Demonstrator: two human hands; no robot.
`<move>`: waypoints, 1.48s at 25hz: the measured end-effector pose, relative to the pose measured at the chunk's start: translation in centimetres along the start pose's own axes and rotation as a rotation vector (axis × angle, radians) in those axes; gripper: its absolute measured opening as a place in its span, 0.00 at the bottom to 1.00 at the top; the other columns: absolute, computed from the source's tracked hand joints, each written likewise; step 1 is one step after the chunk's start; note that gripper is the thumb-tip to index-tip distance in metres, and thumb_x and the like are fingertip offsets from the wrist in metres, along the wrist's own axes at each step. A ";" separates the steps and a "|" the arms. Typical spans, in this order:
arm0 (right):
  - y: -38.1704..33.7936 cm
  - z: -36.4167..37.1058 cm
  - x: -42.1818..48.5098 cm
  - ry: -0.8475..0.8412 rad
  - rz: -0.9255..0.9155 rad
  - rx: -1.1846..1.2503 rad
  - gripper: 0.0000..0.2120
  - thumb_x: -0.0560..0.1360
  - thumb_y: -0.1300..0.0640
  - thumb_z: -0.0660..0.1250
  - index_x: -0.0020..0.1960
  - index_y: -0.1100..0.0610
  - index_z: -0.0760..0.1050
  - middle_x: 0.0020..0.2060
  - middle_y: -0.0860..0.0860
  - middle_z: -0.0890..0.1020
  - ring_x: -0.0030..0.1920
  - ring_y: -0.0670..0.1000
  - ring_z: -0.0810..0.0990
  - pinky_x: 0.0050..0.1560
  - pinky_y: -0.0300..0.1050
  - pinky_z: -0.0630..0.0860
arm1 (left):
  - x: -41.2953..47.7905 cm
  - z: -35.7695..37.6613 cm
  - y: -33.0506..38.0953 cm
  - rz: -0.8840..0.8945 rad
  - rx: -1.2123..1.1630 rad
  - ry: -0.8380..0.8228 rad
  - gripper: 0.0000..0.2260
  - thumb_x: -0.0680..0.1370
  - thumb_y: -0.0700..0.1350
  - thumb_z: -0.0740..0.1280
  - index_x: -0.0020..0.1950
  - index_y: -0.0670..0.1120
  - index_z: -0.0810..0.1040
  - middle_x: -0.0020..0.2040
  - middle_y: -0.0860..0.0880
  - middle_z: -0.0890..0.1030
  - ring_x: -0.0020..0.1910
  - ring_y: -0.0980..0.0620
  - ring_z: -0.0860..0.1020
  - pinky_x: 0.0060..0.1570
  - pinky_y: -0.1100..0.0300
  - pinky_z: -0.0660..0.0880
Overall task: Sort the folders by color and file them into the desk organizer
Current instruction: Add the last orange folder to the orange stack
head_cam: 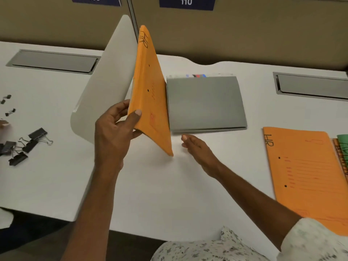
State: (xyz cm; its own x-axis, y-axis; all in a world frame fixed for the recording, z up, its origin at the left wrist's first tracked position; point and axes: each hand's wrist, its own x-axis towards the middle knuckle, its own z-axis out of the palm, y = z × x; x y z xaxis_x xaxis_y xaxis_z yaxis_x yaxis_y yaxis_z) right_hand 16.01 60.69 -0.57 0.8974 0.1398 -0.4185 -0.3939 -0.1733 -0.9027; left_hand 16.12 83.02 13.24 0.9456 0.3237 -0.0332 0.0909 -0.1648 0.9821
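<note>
Hiding the gray organizer's edge, orange folder.

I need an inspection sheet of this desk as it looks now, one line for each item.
Surface: white desk, two grey cable hatches set in it.
Job's things: orange paper folder marked HR held upright; flat grey organizer behind it; second orange HR folder lying flat at right, green folder edge beside it.
Clutter: black binder clips at left.
Grippers: left hand grips the upright folder; right hand open, empty, near the organizer.
Cables: nothing seen.
Surroundings: beige partition with blue sign 110; white divider panel.
</note>
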 end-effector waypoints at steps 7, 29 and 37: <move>-0.2 1.1 -4.0 -0.321 0.214 0.430 0.25 0.83 0.45 0.61 0.77 0.52 0.65 0.72 0.51 0.75 0.71 0.56 0.74 0.74 0.62 0.69 | -12.3 -3.1 5.6 0.059 0.006 -0.006 0.11 0.73 0.57 0.71 0.54 0.65 0.82 0.51 0.63 0.86 0.49 0.59 0.85 0.37 0.62 0.83; 13.4 -33.5 -23.5 0.760 0.008 -0.251 0.31 0.79 0.69 0.62 0.80 0.54 0.62 0.75 0.56 0.70 0.72 0.59 0.71 0.73 0.58 0.69 | -26.9 25.1 -12.7 -0.067 0.296 -0.712 0.24 0.78 0.47 0.73 0.66 0.65 0.65 0.59 0.57 0.79 0.52 0.63 0.81 0.42 0.73 0.77; 18.7 -30.7 -24.2 0.407 -0.013 -0.665 0.28 0.81 0.62 0.64 0.79 0.58 0.61 0.81 0.57 0.56 0.82 0.60 0.52 0.80 0.55 0.51 | -26.4 27.0 -14.6 0.108 0.415 -0.838 0.33 0.77 0.51 0.73 0.76 0.64 0.58 0.67 0.60 0.74 0.60 0.67 0.75 0.56 0.70 0.76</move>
State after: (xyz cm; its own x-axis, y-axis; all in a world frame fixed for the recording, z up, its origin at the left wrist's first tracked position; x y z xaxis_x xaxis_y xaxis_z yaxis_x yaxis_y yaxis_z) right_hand -7.00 24.17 -4.28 0.9540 -0.2005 -0.2229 -0.2966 -0.7402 -0.6035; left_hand -1.75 51.73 -5.17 0.8572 -0.4622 -0.2272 -0.0589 -0.5262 0.8483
